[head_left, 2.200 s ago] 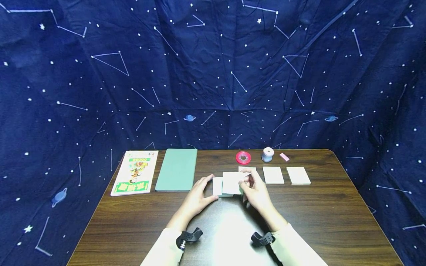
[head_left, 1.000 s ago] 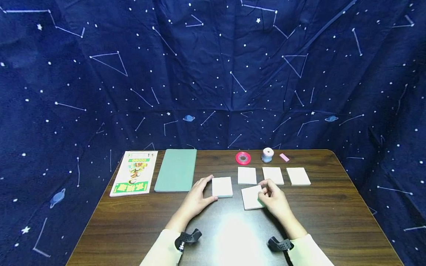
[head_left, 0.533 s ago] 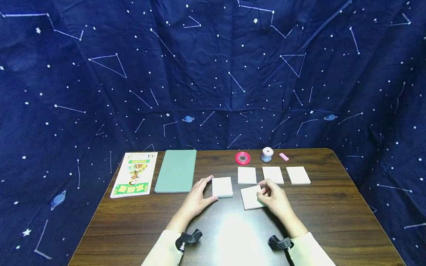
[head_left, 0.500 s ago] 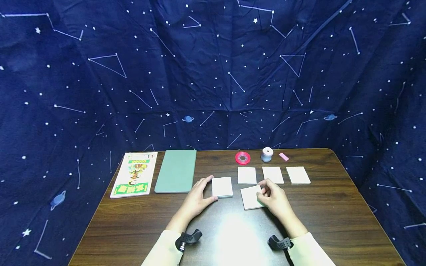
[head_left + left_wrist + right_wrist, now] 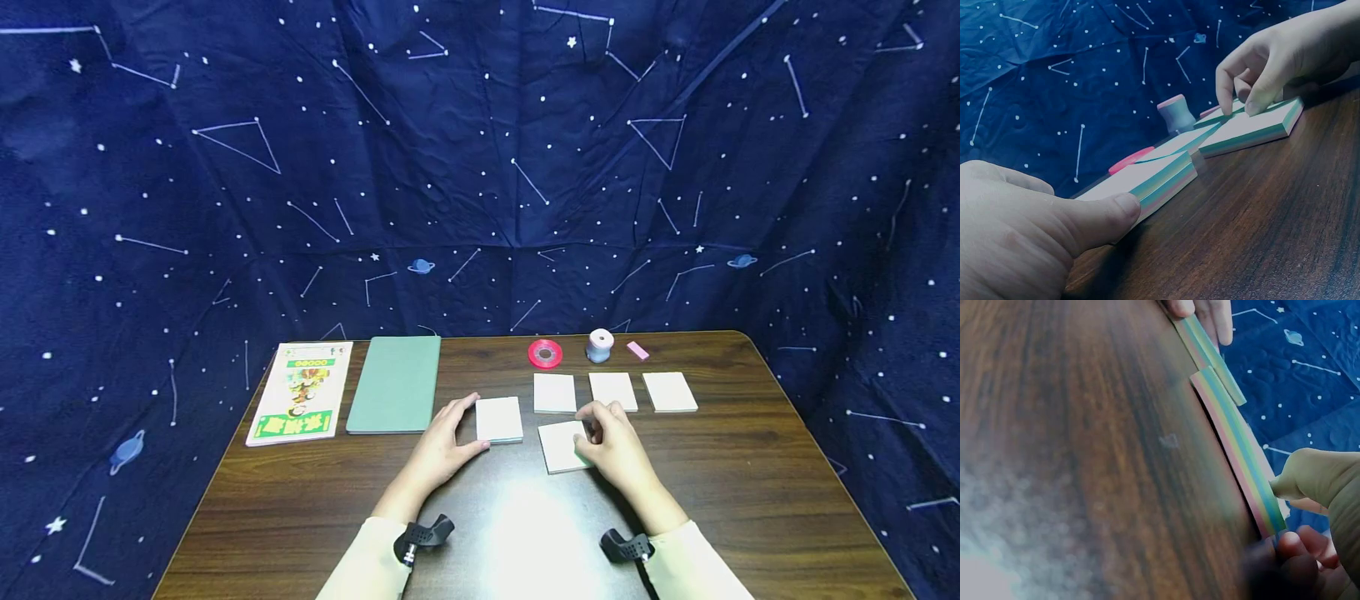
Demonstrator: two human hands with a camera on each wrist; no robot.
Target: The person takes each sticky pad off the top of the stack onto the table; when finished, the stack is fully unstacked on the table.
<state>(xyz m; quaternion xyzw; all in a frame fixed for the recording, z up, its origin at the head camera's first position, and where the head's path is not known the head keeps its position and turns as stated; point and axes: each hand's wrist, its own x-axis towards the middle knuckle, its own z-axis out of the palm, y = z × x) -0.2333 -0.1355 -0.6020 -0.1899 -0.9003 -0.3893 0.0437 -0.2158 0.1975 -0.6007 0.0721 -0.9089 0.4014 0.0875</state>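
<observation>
Two square sticky note pads, white on top with pastel layers along their sides, lie between the hands. My left hand [image 5: 442, 446] holds the left pad [image 5: 498, 419], thumb on its near edge and index finger at its far corner. In the left wrist view that thumb presses the layered side of the stack [image 5: 1163, 181]. The right hand [image 5: 617, 450] bends over the right pad [image 5: 561, 447], gripping its right side with thumb and fingers. In the right wrist view the thumb is at the top edge of this pad [image 5: 1235, 447] and other fingers are by its end.
Behind stand three more pads in a row: left [image 5: 554, 393], middle [image 5: 612, 391] and right [image 5: 670, 392]. A red ring-shaped spool [image 5: 545, 353], a pale spool [image 5: 599, 345] and a pink strip [image 5: 637, 350] lie farther back. At left are a green notebook [image 5: 394, 385] and a printed booklet [image 5: 302, 393].
The right hand carried its pad off the left stack, to the right and nearer, and set it on the table. Since then its fingers have shifted slightly. The left hand stayed in place.
</observation>
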